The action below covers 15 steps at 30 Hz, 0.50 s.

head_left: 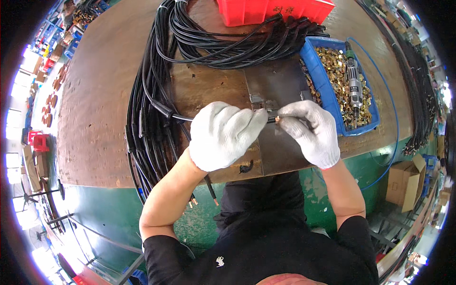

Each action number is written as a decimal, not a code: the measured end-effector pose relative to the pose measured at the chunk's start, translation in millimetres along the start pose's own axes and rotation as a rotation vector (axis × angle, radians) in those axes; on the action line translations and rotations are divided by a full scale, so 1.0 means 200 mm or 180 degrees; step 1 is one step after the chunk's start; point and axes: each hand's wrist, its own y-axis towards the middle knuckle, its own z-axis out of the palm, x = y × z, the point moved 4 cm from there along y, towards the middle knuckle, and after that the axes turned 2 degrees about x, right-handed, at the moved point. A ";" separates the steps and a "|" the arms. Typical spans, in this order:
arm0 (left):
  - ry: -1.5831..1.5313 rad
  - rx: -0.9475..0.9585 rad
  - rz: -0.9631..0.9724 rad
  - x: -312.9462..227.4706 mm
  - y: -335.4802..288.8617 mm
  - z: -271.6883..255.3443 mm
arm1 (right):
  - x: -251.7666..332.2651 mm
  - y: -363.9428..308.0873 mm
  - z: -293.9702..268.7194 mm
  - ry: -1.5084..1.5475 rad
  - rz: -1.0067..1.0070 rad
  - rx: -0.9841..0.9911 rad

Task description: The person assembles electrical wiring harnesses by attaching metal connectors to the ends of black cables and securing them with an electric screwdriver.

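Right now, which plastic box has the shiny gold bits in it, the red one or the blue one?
The blue box, just past the right hand. It is heaped with small brass pieces, and a grey power tool lies on top. What the red box holds is out of view.

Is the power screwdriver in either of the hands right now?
No. The power screwdriver lies in the blue bin of brass parts, while the left hand and right hand pinch a black cable.

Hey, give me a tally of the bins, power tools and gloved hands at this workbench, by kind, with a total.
Red bin: 1
Blue bin of brass-coloured parts: 1
Power tool lying in the blue bin: 1
White-gloved hands, left hand and right hand, both on one black cable: 2
Total: 5
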 end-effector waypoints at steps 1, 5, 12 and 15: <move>-0.0120 -0.0014 -0.0094 0.01 0.00 0.00 | 0.02 -0.01 -0.01 -0.0521 -0.0420 -0.0046; -0.0786 0.0466 -0.0437 0.03 0.02 0.07 | 0.01 0.00 -0.02 -0.1570 -0.1760 -0.0229; 0.0066 0.0122 0.0027 -0.02 -0.02 -0.02 | -0.08 -0.04 -0.02 -0.0947 -0.1920 -0.0071; 0.0156 0.0125 0.0167 -0.04 -0.02 -0.04 | -0.09 -0.03 -0.03 -0.0936 -0.2041 0.0024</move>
